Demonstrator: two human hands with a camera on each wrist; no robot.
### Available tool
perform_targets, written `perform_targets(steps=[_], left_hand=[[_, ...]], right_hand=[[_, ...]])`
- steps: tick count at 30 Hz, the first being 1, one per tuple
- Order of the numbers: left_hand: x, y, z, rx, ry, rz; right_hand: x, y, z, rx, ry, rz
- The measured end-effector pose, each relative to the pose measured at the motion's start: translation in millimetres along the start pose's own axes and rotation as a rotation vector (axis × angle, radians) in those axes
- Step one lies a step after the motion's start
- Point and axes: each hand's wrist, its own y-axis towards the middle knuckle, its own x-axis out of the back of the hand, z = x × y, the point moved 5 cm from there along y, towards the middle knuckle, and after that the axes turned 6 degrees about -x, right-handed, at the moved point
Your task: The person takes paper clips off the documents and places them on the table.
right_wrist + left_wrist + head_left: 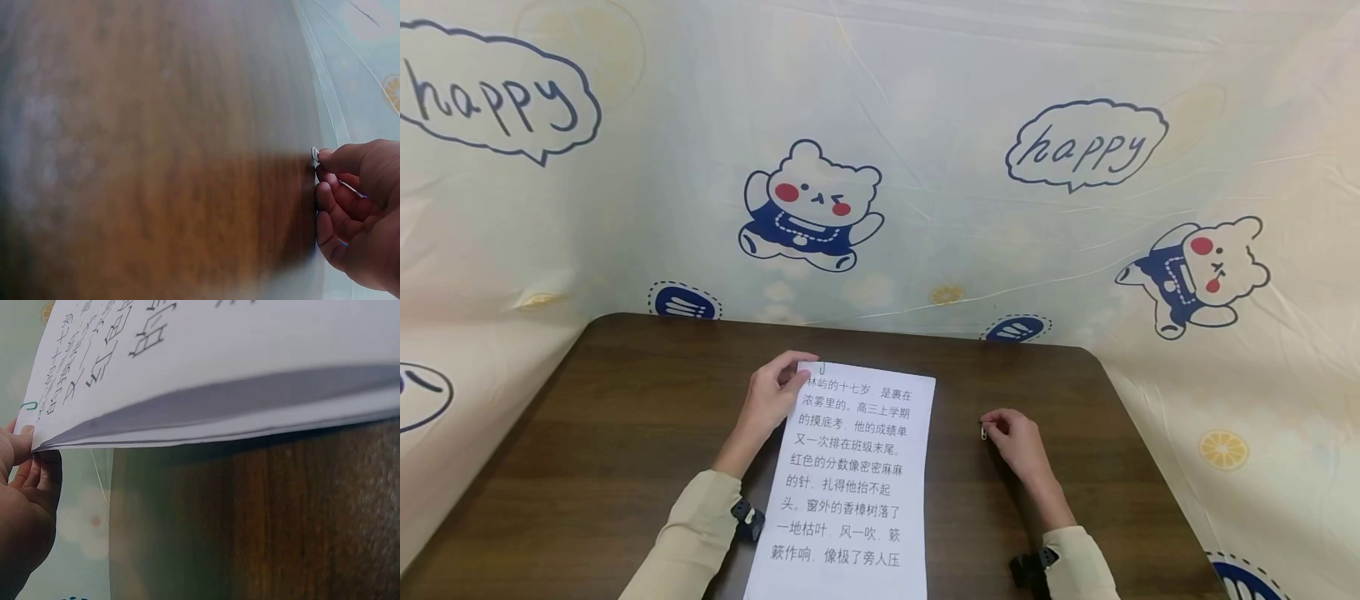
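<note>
Though the head view shows most of the paper stack (pixel 850 475), its lower end is cut off by the bottom of the frame and the left hand (pixel 769 396) covers the upper-left corner. Sheet count: can't tell. Left wrist view shows layered edges with a gap between them, top sheet bowed. First clip (pixel 822 367), on the stack's top edge: just a small hook shows, rest can't be made out. Second clip (pixel 983 433) is tiny and partly hidden by the right hand (pixel 1018 442), right of centre in the lower half. Right wrist view is blurry over most of the table (pixel 587 467).

Stack sits lower centre over the table, long axis running up the frame, top leaning slightly right, text upright. Second clip points down from the fingertips, long axis near vertical.

Looks: white sheets, dark printed Chinese characters; first clip green in left wrist view; second clip pale.

Left fingers pinch the stack corner, thumb on top, others underneath. Right fingers pinch the second clip, gap narrow.
</note>
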Motion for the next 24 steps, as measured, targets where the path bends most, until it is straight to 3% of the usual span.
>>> perform_targets(steps=[12,20,24], left_hand=[[-1.3,0.0,-2.9,-0.001,-0.013,-0.004],[0.1,-1.2,-3.4,0.001,-0.013,-0.003],[1.2,-2.1,-4.7,-0.003,-0.015,-0.003]], right_hand=[[1.9,-1.7,1.4,0.017,0.010,-0.023],[4.4,0.1,0.8,-0.040,0.021,0.050],[12.1,1.2,6.5,-0.041,0.050,0.035]])
